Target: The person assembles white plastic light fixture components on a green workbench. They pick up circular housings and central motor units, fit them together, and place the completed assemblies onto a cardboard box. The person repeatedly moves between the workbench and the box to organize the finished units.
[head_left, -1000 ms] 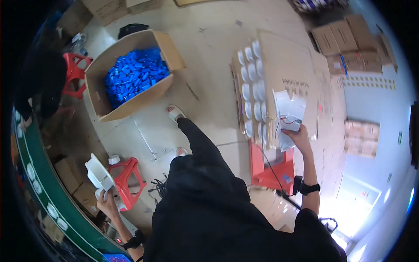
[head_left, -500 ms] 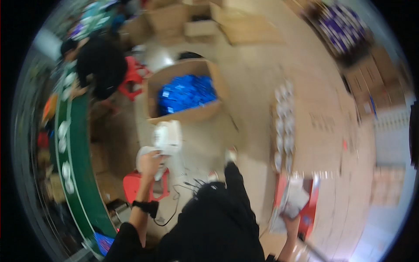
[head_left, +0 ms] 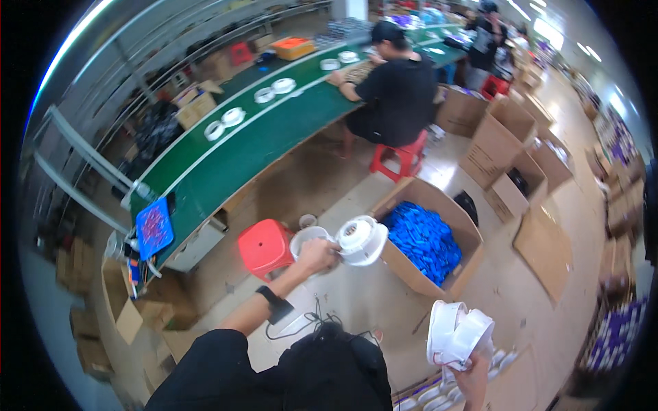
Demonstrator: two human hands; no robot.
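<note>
Pinching a white domed housing (head_left: 364, 241) in left fingers (head_left: 327, 251), clasping wired white cylinders (head_left: 449, 332) in right fingers (head_left: 469, 377)

At least 10 white plastic housings (head_left: 362, 241) in view

- Left hand (head_left: 319, 255): 2 housings.
- Right hand (head_left: 473, 377): at least 2, overlapping.
- Green conveyor (head_left: 274, 130): 1, ahead of left hand; 6 housings distinct on its near stretch.
- Red stools (head_left: 264, 245): 2 distinct, 1 just left of left hand, 1 well beyond it.
- Blue tray (head_left: 164, 205): 1, well left of left hand.
- Open carton (head_left: 411, 275) right of left hand: 1; blue parts (head_left: 425, 240) inside too many to count.
</note>
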